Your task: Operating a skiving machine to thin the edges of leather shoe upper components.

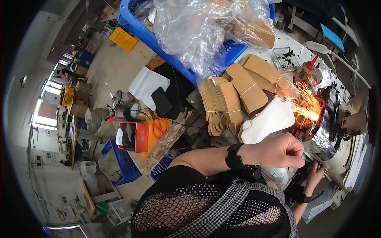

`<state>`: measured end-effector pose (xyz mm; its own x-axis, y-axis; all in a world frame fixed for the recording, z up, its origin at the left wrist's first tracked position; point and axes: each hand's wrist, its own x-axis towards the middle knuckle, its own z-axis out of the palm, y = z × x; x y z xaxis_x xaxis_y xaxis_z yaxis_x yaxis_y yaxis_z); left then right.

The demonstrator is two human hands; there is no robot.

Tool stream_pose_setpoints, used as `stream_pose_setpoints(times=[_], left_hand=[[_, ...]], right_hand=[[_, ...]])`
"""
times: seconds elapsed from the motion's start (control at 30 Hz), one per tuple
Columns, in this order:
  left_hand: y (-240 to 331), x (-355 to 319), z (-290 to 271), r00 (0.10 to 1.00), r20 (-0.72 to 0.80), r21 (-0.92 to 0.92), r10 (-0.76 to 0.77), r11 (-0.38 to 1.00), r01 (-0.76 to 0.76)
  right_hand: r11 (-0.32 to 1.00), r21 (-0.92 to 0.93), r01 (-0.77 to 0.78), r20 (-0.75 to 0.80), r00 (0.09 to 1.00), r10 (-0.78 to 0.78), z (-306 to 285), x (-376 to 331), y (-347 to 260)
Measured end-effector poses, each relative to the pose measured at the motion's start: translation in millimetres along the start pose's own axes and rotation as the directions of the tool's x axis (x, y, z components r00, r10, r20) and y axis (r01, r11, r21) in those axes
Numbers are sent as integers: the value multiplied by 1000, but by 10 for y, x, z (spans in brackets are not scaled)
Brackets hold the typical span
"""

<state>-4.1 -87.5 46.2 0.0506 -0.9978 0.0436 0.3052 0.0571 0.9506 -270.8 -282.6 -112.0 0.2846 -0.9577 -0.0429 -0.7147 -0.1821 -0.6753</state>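
Observation:
My left hand [279,152] is curled into a fist over the table, just in front of a stack of white shoe-insole-shaped pieces [270,121]. Nothing shows between its fingers. Lower right, my right hand [314,178] reaches under the front of a bench machine [331,150], its fingers closed at a small part that I cannot make out. Orange sparks [308,105] spray leftward and up from the machine's working area. Bundles of tan insole-shaped pieces [248,89], tied with thin bands, lie left of the sparks.
A large blue crate [137,31] with clear plastic bags stands at the back. Near the sparks are a red-tipped bottle [309,71] and a wire tray [285,59]. At left, a worn side table [178,133] bears orange scissors [159,126], a red box [141,137] and a jar.

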Motion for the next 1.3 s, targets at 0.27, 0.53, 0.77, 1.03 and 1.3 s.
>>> stream_pose_setpoints(times=[0.27, 0.53, 0.77, 1.03, 1.3], left_hand=[[112, -35, 46, 999, 26, 56, -39, 998, 37], [121, 59, 66, 990, 88, 213, -107, 973, 86], [65, 40, 57, 977, 58, 27, -206, 978, 205], [60, 133, 103, 962, 90, -19, -258, 965, 260], [28, 165, 61, 962, 70, -10, -265, 964, 267]], right_hand=[[983, -49, 178, -120, 976, -183, 52, 43, 207], [994, -102, 31, -106, 994, -42, -55, -51, -101], [932, 331, -146, -146, 968, 203, 156, -129, -80], [297, 938, -177, -7, 848, 530, 323, -221, -501], [771, 624, -126, -359, 831, 426, 654, -134, 0]])
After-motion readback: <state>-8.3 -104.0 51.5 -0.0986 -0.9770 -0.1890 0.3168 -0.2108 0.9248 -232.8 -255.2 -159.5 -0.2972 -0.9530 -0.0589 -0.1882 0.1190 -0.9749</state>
